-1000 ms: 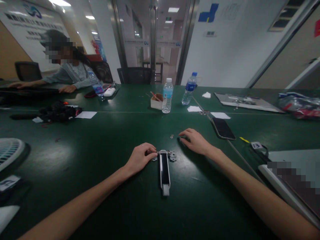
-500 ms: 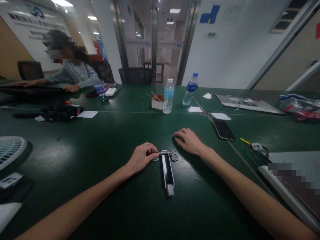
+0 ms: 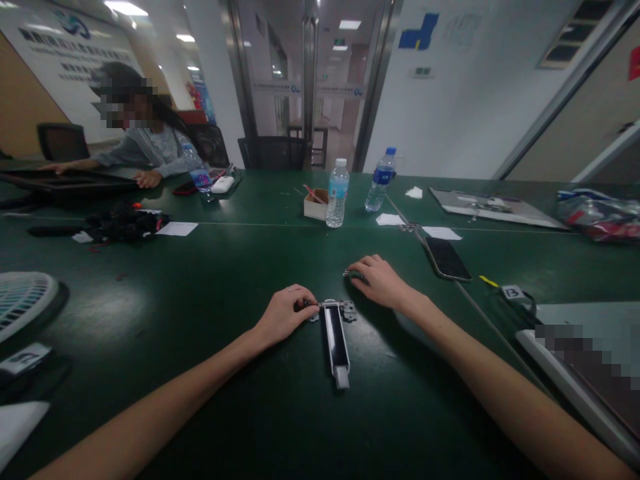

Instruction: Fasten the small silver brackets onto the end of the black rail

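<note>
A long white and black metal bracket (image 3: 337, 341) with a hinge plate at its far end lies on the green table (image 3: 210, 287), pointing at me. My left hand (image 3: 284, 313) is curled at the left end of that plate, fingertips pinching a thin pin or small part there. My right hand (image 3: 378, 280) rests palm down just beyond and to the right of the bracket, fingers bent over small washers (image 3: 346, 273) on the table; what is under the fingers is hidden.
A phone (image 3: 447, 259) lies to the right. Two water bottles (image 3: 337, 193) and a small box (image 3: 315, 203) stand further back. A fan (image 3: 25, 300) sits at the left, a laptop edge (image 3: 565, 360) at the right. Another person (image 3: 145, 143) sits at the far left.
My right hand slid left and a little forward onto the small washers. The left hand stayed pinched at the hinge plate. The view shifted slightly.
</note>
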A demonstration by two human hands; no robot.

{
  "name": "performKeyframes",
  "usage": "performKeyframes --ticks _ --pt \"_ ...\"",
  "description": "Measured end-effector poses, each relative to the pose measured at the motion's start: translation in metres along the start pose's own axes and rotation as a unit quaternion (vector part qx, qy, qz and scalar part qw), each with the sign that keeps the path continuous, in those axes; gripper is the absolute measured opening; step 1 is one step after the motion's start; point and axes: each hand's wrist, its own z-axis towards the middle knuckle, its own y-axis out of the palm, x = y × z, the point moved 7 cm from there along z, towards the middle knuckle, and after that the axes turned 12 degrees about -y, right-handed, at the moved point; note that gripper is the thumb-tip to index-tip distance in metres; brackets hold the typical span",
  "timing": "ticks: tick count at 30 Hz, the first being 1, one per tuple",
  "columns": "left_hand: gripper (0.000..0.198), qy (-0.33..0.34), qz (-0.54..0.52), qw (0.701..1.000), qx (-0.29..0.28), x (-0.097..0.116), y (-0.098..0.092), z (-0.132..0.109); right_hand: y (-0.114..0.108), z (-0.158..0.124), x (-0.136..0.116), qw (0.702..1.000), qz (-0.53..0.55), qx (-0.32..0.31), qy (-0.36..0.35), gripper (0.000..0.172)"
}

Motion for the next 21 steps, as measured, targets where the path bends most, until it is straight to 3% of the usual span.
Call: performKeyframes --ticks 3,10,15,21 --pt "0.012 0.000 0.003 1.000 0.000 0.001 0.000 0.000 0.003 0.004 -0.001 1.000 -0.011 0.003 0.006 0.036" --pt "0.016 -0.003 0.002 1.000 -0.008 0.000 0.001 0.001 0.008 0.009 0.000 0.999 -0.041 -0.019 0.012 0.022" --pt "0.017 -0.003 0.003 1.000 -0.007 -0.001 0.001 0.001 0.004 0.009 -0.002 0.998 -0.053 -0.006 -0.013 0.027" --pt "0.015 -0.008 0.005 1.000 -0.015 -0.001 0.001 0.000 -0.009 0.003 -0.016 0.999 0.035 0.006 -0.039 0.024"
